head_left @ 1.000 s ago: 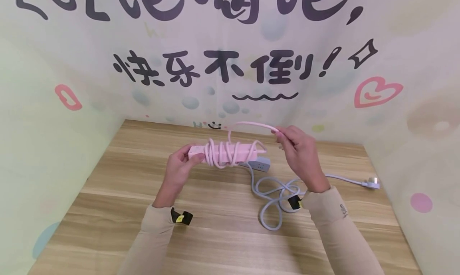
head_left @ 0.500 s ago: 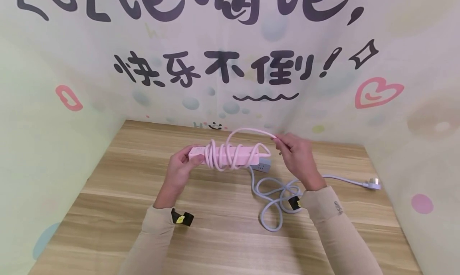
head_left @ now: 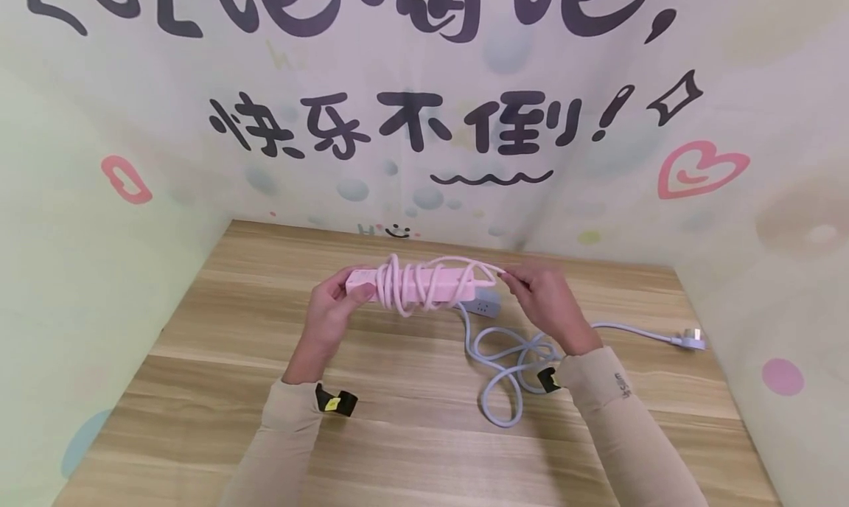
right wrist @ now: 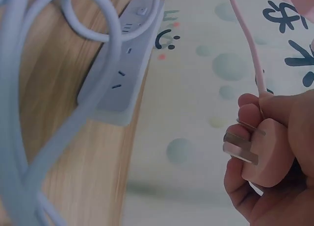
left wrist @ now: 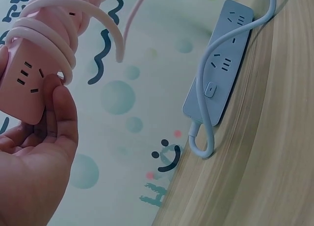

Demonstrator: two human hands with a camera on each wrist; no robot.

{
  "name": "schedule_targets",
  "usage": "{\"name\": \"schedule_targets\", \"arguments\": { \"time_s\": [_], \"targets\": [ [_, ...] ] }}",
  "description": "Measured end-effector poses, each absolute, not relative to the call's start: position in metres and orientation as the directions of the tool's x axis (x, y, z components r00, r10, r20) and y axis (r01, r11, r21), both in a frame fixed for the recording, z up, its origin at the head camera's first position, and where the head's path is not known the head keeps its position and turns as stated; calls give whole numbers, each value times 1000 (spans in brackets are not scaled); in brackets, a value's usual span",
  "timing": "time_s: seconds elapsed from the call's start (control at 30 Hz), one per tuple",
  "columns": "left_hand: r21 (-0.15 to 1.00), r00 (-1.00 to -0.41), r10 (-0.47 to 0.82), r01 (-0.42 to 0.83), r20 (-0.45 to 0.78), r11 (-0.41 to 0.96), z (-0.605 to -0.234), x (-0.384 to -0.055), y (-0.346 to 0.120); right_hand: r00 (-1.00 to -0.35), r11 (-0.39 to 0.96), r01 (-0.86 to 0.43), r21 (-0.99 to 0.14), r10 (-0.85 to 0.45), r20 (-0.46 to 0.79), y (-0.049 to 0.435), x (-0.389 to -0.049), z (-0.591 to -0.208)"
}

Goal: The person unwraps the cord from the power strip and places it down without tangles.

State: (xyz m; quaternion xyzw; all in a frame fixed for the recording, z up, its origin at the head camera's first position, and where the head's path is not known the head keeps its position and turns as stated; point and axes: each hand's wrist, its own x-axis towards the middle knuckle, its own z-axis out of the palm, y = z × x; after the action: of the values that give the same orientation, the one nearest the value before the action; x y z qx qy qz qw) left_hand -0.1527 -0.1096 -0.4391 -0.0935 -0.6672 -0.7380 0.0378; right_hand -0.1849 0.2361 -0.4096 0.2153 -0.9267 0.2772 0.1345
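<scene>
A pink power strip [head_left: 451, 284] is held up above the table, its pink cord [head_left: 396, 289] wound several times around its body. My left hand [head_left: 332, 304] grips the strip's left end, thumb on the near side; sockets show on that end [left wrist: 24, 84] in the left wrist view. My right hand [head_left: 547, 301] pinches the cord near its plug, off the strip's right end. In the right wrist view the pink plug [right wrist: 270, 160] sits within the right hand's curled fingers, metal prongs pointing out. A stretch of cord runs from the windings to this hand.
Behind the pink strip, a blue-grey power strip [head_left: 487, 304] lies on the wooden table [head_left: 411, 433]. Its cord [head_left: 500, 374] lies in loose loops under the right forearm, ending in a plug [head_left: 693, 339] near the right edge. A printed cloth backdrop [head_left: 332, 190] stands behind the table.
My right hand has come down and slightly left, bringing the free stretch of pink cord lower, close over the strip's top. The left hand stays nearly still with the strip.
</scene>
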Motion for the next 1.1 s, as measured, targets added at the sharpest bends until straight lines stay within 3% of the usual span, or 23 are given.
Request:
{"name": "schedule_targets", "arguments": {
  "time_s": [0.57, 1.1],
  "targets": [
    [988, -990, 33, 137, 139, -64, -439, -154, -112, -894, 774, -445, -451, -412, 177, 239, -169, -425],
    [993, -997, -21, 81, 80, -88, -440, -153, -112, -847, 727, -509, -461, -519, 117, 232, -141, -423]
  ]
}}
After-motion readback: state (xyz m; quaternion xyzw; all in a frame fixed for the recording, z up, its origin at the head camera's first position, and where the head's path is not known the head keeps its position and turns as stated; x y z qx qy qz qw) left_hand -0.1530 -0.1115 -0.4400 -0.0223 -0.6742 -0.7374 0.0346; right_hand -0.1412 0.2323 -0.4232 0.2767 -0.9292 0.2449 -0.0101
